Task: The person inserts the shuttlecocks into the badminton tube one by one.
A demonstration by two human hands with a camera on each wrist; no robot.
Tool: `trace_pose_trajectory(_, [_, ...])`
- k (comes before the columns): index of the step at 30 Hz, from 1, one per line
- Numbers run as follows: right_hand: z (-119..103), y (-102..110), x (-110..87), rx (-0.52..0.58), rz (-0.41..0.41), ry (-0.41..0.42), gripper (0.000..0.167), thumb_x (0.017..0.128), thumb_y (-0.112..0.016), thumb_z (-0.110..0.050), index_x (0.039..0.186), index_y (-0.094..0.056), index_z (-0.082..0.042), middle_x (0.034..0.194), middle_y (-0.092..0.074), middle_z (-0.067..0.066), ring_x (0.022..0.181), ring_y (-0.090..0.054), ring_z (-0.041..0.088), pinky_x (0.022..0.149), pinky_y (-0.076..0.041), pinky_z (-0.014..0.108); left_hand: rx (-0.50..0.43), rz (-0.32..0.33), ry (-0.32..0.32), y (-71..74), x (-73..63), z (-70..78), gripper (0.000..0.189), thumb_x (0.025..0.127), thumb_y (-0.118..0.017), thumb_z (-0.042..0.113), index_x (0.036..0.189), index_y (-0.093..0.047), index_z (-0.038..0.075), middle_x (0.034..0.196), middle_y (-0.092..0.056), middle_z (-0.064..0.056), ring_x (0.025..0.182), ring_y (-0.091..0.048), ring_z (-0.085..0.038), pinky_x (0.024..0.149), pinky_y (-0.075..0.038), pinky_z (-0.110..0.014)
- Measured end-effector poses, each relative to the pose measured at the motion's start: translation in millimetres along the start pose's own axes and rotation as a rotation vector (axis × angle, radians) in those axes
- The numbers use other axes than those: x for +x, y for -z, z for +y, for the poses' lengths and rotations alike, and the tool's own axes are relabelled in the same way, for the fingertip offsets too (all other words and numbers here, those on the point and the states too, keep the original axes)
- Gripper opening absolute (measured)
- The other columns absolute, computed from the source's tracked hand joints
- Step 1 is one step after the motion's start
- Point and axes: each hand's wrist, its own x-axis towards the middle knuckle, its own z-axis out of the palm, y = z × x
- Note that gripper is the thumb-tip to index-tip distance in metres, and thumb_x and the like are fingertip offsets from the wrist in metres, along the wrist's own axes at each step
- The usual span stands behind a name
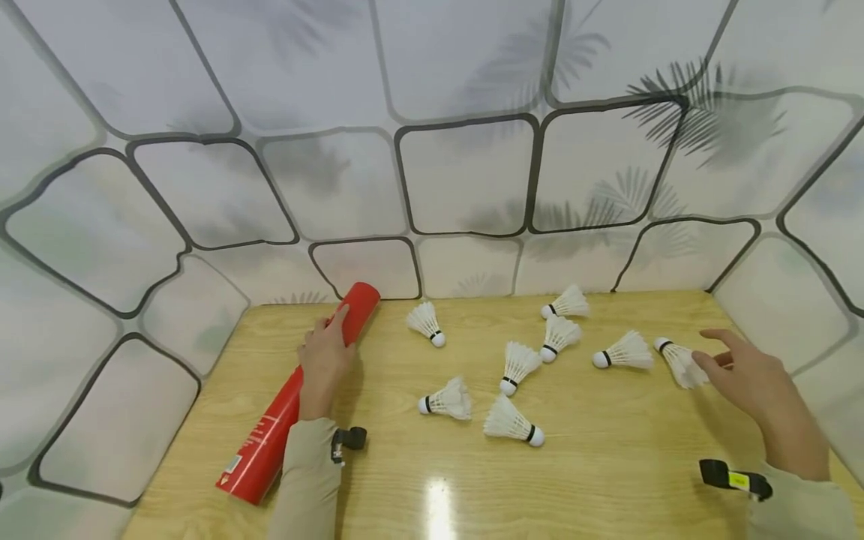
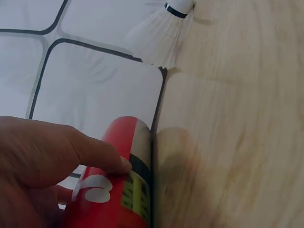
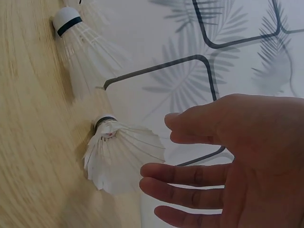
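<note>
Red tube (image 1: 285, 411) lying diag., contents unclear; 8 wht shuttlecocks (image 1: 519, 365) scattered.

A glossy, yellowish wood-grained tabletop (image 1: 607, 465) carried a red cylindrical tube (image 1: 270, 439), slanting along its left side, and eight white feathered shuttlecocks (image 1: 520, 360) with black-banded bases, scattered across its middle and right.

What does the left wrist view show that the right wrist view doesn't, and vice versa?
Only the left wrist view shows the left hand gripping the red tube.

Only the right wrist view shows the right hand, thumb and fingers apart, beside the nearest shuttlecock; whether they touch is unclear.

Both show the wooden tabletop, the white backdrop with dark lines, and at least one shuttlecock.
</note>
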Motion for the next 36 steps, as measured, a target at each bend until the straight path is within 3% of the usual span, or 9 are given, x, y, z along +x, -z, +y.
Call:
trace_pose_trajectory(8, [6.9, -14.5, 10.0, 0.055, 0.031, 0.018, 0.052, 0.108, -0.050, -0.031, 0.139, -0.048, 0.011, 0.108, -0.066, 0.039, 0.088, -0.065, 0.054, 0.062, -0.052, 0.054, 0.060, 0.021, 0.000, -9.6, 2.6, 4.1, 0.067, 0.101, -0.063, 0.040, 0.160, -0.035, 0.026, 0.132, -0.049, -0.026, 0.115, -0.052, -0.047, 0.089, -0.044, -0.067])
trace_pose_trajectory(15, [2.2, -27.0, 13.8, 0.155, 0.170, 0.020, 0.041, 0.107, -0.054, -0.027, 0.128, -0.062, 0.007, 0.117, -0.065, 0.037, 0.097, -0.065, 0.052, 0.062, -0.050, 0.038, 0.008, -0.020, 0.011, -0.6, 0.3, 5.4, 0.070, 0.096, -0.069, 0.035, 0.158, -0.039, 0.024, 0.129, -0.056, -0.024, 0.107, -0.061, -0.047, 0.087, -0.047, -0.065])
trace_pose_trajectory(18, [2.0, -29.9, 13.6, 0.178, 0.226, -0.018, 0.037, 0.104, -0.059, -0.027, 0.121, -0.068, 0.004, 0.119, -0.064, 0.035, 0.085, -0.067, 0.013, 0.061, -0.046, 0.025, 0.003, -0.037, 0.021, 0.6, 0.5, 6.3, 0.071, 0.095, -0.069, 0.037, 0.157, -0.039, 0.023, 0.127, -0.056, -0.024, 0.104, -0.062, -0.045, 0.082, -0.050, -0.063])
trace_pose_trajectory(20, [2.7, -31.8, 12.7, 0.192, 0.253, -0.042, 0.035, 0.103, -0.062, -0.027, 0.118, -0.070, 0.003, 0.118, -0.066, 0.033, 0.079, -0.053, -0.011, 0.059, -0.042, 0.019, 0.001, -0.037, 0.020, -1.2, 1.5, 6.6, 0.071, 0.096, -0.069, 0.040, 0.157, -0.039, 0.022, 0.128, -0.057, -0.023, 0.103, -0.064, -0.043, 0.080, -0.052, -0.061])
trace_pose_trajectory(23, [3.1, -35.7, 12.4, 0.210, 0.276, -0.065, 0.032, 0.100, -0.065, -0.025, 0.114, -0.072, 0.004, 0.113, -0.068, 0.032, 0.075, -0.037, -0.026, 0.059, -0.040, 0.017, -0.007, -0.028, 0.017, -3.5, 2.0, 5.1, 0.072, 0.095, -0.072, 0.044, 0.156, -0.039, 0.024, 0.127, -0.059, -0.021, 0.102, -0.066, -0.041, 0.078, -0.053, -0.060])
trace_pose_trajectory(29, [1.0, -41.0, 13.0, 0.192, 0.312, -0.099, 0.027, 0.098, -0.065, -0.018, 0.111, -0.073, 0.005, 0.107, -0.071, 0.030, 0.072, -0.040, -0.021, 0.059, -0.040, 0.018, -0.014, -0.012, 0.007, -1.0, 0.2, 1.5, 0.074, 0.094, -0.071, 0.046, 0.158, -0.038, 0.027, 0.123, -0.060, -0.019, 0.100, -0.066, -0.039, 0.078, -0.054, -0.057])
trace_pose_trajectory(33, [-1.7, -35.9, 11.6, 0.143, 0.338, -0.136, 0.028, 0.099, -0.062, -0.015, 0.115, -0.069, 0.007, 0.110, -0.068, 0.033, 0.078, -0.068, 0.020, 0.058, -0.038, 0.022, -0.043, 0.014, -0.036, 5.8, -0.9, 2.7, 0.071, 0.095, -0.071, 0.046, 0.156, -0.043, 0.024, 0.123, -0.062, -0.019, 0.104, -0.065, -0.038, 0.080, -0.054, -0.057])
trace_pose_trajectory(35, [-2.9, -31.3, 11.1, 0.123, 0.372, -0.152, 0.027, 0.098, -0.062, -0.012, 0.115, -0.068, 0.009, 0.111, -0.067, 0.035, 0.075, -0.067, 0.025, 0.057, -0.036, 0.019, -0.063, 0.015, -0.063, 9.1, -2.0, 3.6, 0.071, 0.094, -0.072, 0.045, 0.156, -0.044, 0.023, 0.122, -0.063, -0.019, 0.105, -0.064, -0.037, 0.081, -0.054, -0.057])
trace_pose_trajectory(36, [-3.5, -28.6, 10.8, 0.119, 0.387, -0.156, 0.027, 0.098, -0.062, -0.010, 0.115, -0.067, 0.010, 0.111, -0.067, 0.036, 0.072, -0.067, 0.020, 0.057, -0.034, 0.018, -0.073, 0.012, -0.072, 10.6, -2.7, 4.0, 0.071, 0.094, -0.073, 0.045, 0.155, -0.045, 0.023, 0.122, -0.063, -0.019, 0.105, -0.064, -0.036, 0.081, -0.054, -0.056])
